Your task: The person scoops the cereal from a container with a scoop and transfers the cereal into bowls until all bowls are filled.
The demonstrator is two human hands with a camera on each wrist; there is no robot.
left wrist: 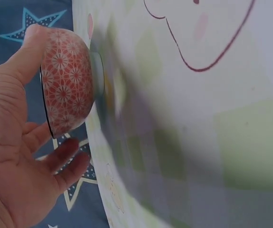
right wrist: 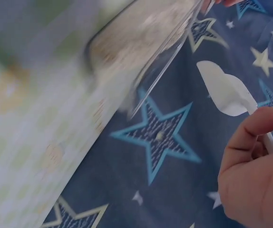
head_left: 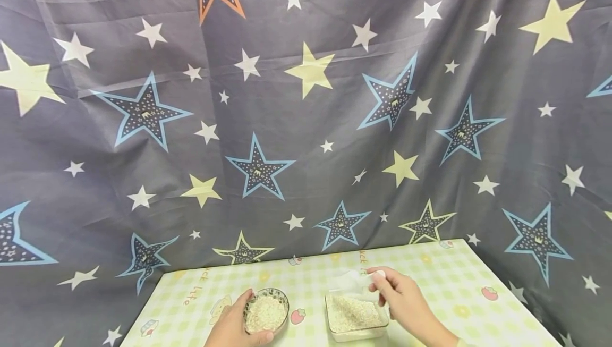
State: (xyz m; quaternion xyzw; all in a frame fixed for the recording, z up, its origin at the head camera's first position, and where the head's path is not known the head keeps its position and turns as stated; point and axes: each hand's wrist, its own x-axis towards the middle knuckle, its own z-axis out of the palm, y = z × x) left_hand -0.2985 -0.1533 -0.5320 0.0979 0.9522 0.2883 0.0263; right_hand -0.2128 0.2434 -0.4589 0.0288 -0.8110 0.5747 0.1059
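My left hand (head_left: 233,327) grips a small bowl (left wrist: 67,83) by its side, the thumb at the rim. Outside, the bowl has a red flower pattern and a pale foot; pale grains (head_left: 265,314) lie inside it. To the right, my right hand (head_left: 399,295) pinches the handle of a white spoon (right wrist: 224,90) between thumb and fingers. In the head view the spoon is over the far edge of a clear rectangular container (head_left: 358,335), which holds more pale grains (head_left: 354,312). Whether the spoon carries any grains is hard to tell.
Both vessels are at the near part of a table with a green-and-white checked cloth (head_left: 444,270) printed with strawberries and small figures. Behind and beside the table hangs a dark grey star-patterned curtain (head_left: 306,124).
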